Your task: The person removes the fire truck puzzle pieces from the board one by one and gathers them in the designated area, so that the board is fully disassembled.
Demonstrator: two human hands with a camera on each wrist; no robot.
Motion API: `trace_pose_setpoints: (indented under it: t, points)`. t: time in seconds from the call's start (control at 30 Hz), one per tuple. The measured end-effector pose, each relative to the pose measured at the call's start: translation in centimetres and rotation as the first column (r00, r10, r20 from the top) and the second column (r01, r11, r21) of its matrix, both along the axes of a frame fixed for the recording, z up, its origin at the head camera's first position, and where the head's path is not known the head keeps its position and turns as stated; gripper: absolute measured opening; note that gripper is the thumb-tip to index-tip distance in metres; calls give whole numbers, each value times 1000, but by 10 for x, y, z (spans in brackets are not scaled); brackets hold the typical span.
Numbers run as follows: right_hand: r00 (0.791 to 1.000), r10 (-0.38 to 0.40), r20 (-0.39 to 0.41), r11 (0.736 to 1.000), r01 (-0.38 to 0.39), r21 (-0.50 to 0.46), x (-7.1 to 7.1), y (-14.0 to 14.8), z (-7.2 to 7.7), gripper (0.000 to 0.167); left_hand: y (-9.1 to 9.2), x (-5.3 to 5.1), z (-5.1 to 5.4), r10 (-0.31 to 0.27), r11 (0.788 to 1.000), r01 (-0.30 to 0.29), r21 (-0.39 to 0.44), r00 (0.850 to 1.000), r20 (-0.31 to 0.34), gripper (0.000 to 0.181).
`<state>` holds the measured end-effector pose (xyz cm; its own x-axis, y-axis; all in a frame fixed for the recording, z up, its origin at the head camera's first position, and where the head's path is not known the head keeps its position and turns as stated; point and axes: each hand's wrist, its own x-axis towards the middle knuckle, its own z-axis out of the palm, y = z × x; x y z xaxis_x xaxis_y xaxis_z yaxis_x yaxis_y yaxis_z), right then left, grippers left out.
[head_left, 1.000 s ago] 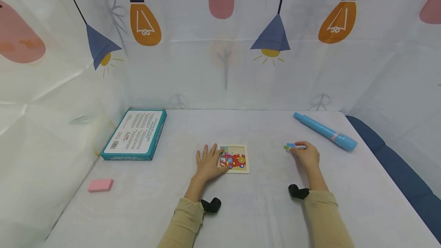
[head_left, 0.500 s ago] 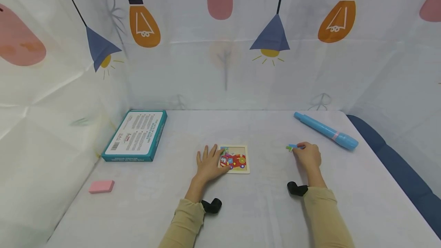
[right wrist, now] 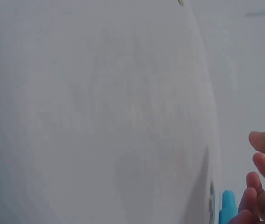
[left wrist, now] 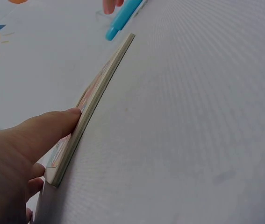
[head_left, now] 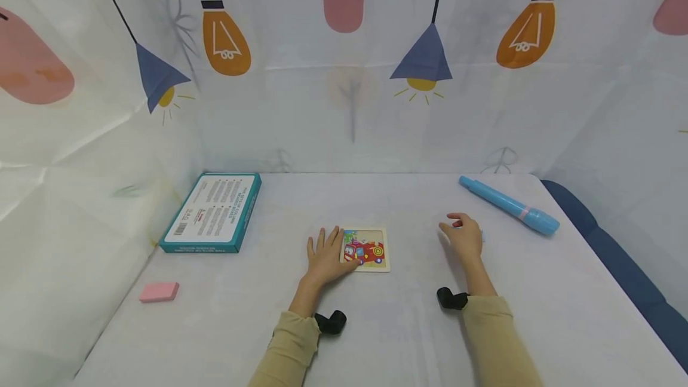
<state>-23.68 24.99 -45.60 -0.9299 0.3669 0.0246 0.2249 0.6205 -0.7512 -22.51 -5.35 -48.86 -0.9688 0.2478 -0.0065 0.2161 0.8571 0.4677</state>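
Note:
A small square wooden jigsaw puzzle (head_left: 371, 249) with a red truck picture lies in its pale frame, bare wood showing around the truck. My left hand (head_left: 324, 260) rests on its left side with fingers spread; in the left wrist view the thumb (left wrist: 53, 128) presses on the puzzle's edge. My right hand (head_left: 464, 240) hovers to the right, thumb and index finger apart, with nothing seen between them. Behind it a bit of a light-blue piece (head_left: 482, 236) shows, mostly hidden by the hand. In the right wrist view, a thin flat piece (right wrist: 211, 203) lies on the table beside the fingers.
A blue tube-shaped thing (head_left: 507, 205) lies at the back right. A teal-and-white box (head_left: 209, 211) lies at the back left, with a pink block (head_left: 159, 292) in front of it. A printed white curtain (head_left: 301, 112) hangs behind the table.
My right hand has let go of the small blue and green piece, spread its thumb and index finger, and moved a little left. My left hand stays on the puzzle.

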Motion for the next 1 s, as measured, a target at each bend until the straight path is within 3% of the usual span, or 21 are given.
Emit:
trace_pose_setpoints:
  t: [0.33, 0.6, 0.77, 1.0]
  points:
    - [995, 97, 13, 992, -96, -85, -8, -65, -3, 36, -1, 0, 1, 0, 1000, 0, 18, 1000, 14, 89]
    - [977, 211, 26, 975, -209, -79, -8, -116, -6, 31, -1, -1, 0, -2, 1000, 2, 15, 1000, 5, 88]
    - [951, 308, 25, 949, -309, 64, -5, -139, -8, 23, -1, -1, 0, -8, 1000, 8, 16, 1000, 1, 88]
    - [925, 378, 33, 874, -369, 316, -1, -161, -9, 23, -2, 0, 3, -21, 1000, 21, 14, 1000, 0, 88]
